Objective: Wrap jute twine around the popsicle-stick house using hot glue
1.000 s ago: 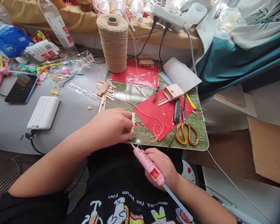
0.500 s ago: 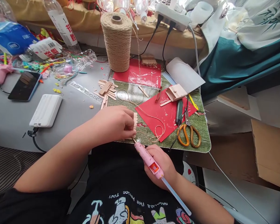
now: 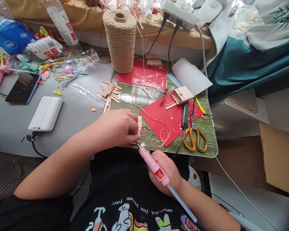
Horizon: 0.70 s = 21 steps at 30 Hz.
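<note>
My right hand [image 3: 165, 168] is wrapped round a pink hot glue gun [image 3: 153, 163], with a long glue stick [image 3: 181, 202] poking out of its back end. The gun's metal nozzle points up and left, close to the fingertips of my left hand [image 3: 122, 126]. Those fingers are pinched at the near edge of a row of wooden craft sticks [image 3: 140, 123] lying side by side. Most of the row is hidden under the left hand. Twine [image 3: 167, 131] trails loosely just to the right, coming from a large spool [image 3: 120, 43].
Loose craft sticks [image 3: 109, 91] lie beyond my left hand. Red paper [image 3: 156, 115] holds a small wooden box [image 3: 181, 94], a cutter [image 3: 185, 115] and orange-handled scissors [image 3: 195, 139]. A white power bank [image 3: 45, 114] and a phone [image 3: 24, 88] sit left. A power strip [image 3: 179, 14] is behind.
Both hands and the glue gun stay almost where they were. The view has shifted very slightly, so the things at the left sit a little further left.
</note>
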### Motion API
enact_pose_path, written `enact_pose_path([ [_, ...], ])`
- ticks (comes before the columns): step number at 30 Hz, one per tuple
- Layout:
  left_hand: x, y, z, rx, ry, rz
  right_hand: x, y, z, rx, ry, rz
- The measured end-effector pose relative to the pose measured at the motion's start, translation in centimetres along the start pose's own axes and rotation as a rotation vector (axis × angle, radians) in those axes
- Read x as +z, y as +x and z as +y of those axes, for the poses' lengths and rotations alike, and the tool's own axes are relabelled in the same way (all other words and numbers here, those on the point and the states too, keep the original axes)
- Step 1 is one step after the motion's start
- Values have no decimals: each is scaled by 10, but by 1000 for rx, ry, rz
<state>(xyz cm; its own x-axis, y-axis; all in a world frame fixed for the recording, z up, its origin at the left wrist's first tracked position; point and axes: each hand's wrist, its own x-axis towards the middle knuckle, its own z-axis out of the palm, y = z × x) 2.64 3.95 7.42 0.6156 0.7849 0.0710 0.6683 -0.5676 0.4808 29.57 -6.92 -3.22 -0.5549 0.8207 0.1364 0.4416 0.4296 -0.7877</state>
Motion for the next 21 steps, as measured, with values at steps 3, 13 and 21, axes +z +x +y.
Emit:
enact_pose_path([
  [3,0,0,-1,13,1,-11,1,0,-1,8,-13,6],
  [13,2,0,-3,15,11,-27,2,-1,0,-19,18,15],
  [21,2,0,-5,16,9,-28,-2,-2,1,-57,20,1],
])
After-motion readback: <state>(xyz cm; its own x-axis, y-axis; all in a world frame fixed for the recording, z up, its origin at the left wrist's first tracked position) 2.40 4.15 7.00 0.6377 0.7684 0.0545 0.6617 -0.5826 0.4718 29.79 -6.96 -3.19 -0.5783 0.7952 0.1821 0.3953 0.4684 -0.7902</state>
